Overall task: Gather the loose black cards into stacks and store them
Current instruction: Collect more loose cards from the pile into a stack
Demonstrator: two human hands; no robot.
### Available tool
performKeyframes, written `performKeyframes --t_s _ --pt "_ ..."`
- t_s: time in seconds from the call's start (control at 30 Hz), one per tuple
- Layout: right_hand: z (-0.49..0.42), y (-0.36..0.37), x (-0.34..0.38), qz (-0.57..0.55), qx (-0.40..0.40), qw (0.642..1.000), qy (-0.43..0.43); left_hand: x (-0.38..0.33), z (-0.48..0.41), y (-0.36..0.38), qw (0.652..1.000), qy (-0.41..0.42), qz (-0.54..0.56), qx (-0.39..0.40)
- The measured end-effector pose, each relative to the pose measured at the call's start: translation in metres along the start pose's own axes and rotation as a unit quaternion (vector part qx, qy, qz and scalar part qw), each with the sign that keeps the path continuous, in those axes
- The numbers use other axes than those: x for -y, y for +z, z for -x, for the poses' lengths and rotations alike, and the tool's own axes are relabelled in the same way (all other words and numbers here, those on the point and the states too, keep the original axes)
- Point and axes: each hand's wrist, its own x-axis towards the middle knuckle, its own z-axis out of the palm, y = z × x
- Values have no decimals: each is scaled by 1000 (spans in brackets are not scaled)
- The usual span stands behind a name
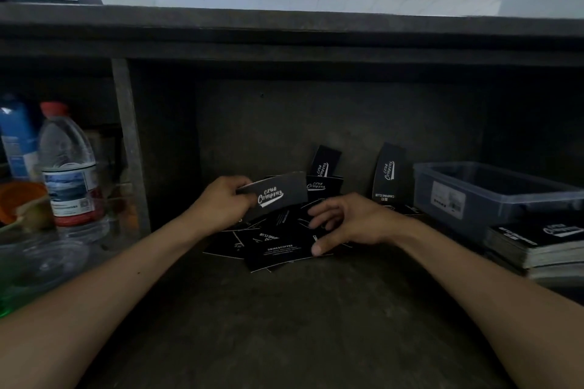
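Left hand (226,200) grips a small stack (278,194); right hand (343,223), open and empty, hovers directly over the loose cards (275,251).

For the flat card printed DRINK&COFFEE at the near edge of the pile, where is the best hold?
Probably its near long edge, approached from the person's side. The DRINK&COFFEE card lies flat on the shelf with that edge overhanging nothing and clear of other cards; the right hand already has its thumb at the card's right corner.

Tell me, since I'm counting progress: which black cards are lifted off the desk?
The cards pinched in the left hand, logo facing up; the rest lie scattered or lean against the back wall.
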Motion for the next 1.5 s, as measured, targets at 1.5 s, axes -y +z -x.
performKeyframes --t_s 1.5 --pt "-2 -25 -5 45 -96 985 -134 0 10 12 989 93 -38 109"
